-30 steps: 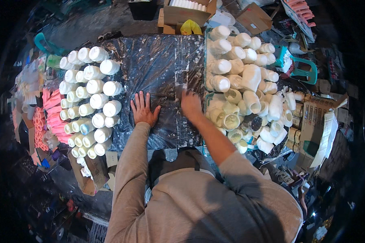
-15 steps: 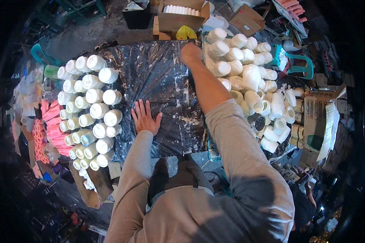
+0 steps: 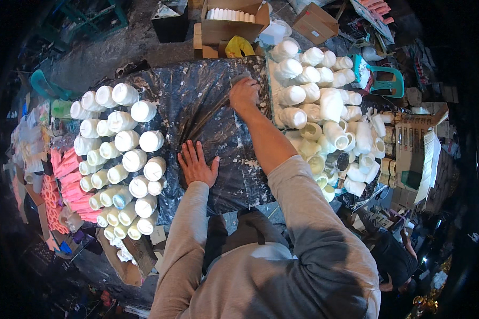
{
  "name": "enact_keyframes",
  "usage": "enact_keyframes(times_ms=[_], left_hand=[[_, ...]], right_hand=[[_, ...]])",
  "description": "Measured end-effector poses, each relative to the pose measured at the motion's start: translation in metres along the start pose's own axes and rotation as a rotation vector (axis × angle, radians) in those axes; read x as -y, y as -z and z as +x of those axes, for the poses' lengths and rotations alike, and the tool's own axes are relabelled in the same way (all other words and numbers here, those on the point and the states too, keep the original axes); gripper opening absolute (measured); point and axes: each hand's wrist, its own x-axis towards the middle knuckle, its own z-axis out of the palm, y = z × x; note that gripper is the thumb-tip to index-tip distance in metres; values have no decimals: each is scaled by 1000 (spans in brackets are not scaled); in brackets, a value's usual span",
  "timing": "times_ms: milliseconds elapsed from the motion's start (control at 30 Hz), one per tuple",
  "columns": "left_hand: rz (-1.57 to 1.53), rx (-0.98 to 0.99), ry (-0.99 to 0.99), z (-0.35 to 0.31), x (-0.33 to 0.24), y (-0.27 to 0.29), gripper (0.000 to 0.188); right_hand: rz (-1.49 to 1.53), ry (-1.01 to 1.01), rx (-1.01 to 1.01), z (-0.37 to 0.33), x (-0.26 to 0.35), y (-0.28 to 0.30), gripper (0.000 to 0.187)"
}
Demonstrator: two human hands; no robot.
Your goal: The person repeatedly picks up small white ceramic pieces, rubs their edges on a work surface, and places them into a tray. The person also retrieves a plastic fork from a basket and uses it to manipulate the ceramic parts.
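Observation:
A black plastic sheet [image 3: 218,119], spotted with white flecks, covers the table before me. My left hand [image 3: 198,165] lies flat on it with the fingers spread, holding nothing. Farther off, near the sheet's far edge, my right hand [image 3: 245,94] is closed around a small grey flat piece [image 3: 239,79], mostly hidden by the fingers, and presses it to the sheet. Creases in the plastic run from that hand toward the left one. Rows of white jar-shaped candles [image 3: 126,140] stand left of my left hand. More white cylindrical pieces [image 3: 291,94] crowd the area right of my right hand.
Pink pieces [image 3: 74,183] lie beyond the candles at the left. Past the far edge are a cardboard box [image 3: 231,30] of white cylinders, a yellow bag [image 3: 239,48] and a black bin [image 3: 170,25]. A teal chair [image 3: 391,82] stands at the right. Another person [image 3: 391,258] is at lower right.
My right hand has come slightly nearer and left across the sheet, and creases have formed in the plastic. My left hand stays flat, having shifted slightly. The whole view has shifted a little.

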Motion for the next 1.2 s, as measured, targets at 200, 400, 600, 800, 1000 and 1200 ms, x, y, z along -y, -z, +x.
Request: enact_keyframes(times_ms=[200, 400, 600, 800, 1000, 1200], left_hand=[[-6, 96, 19, 2, 2, 6, 91], [-27, 85, 22, 2, 2, 5, 90], [-223, -110, -53, -4, 10, -12, 80], [-474, -306, -205, -114, 48, 15, 40], [-762, -161, 263, -238, 45, -12, 27], [-2126, 452, 1294, -270, 37, -71, 45]], right_hand=[[260, -30, 83, 4, -42, 29, 44], [199, 358, -165, 53, -56, 53, 29], [-35, 616, -38, -61, -13, -9, 41], [-149, 925, 400, -210, -17, -22, 49], [271, 818, -81, -47, 95, 32, 35], [67, 763, -114, -137, 79, -44, 41]])
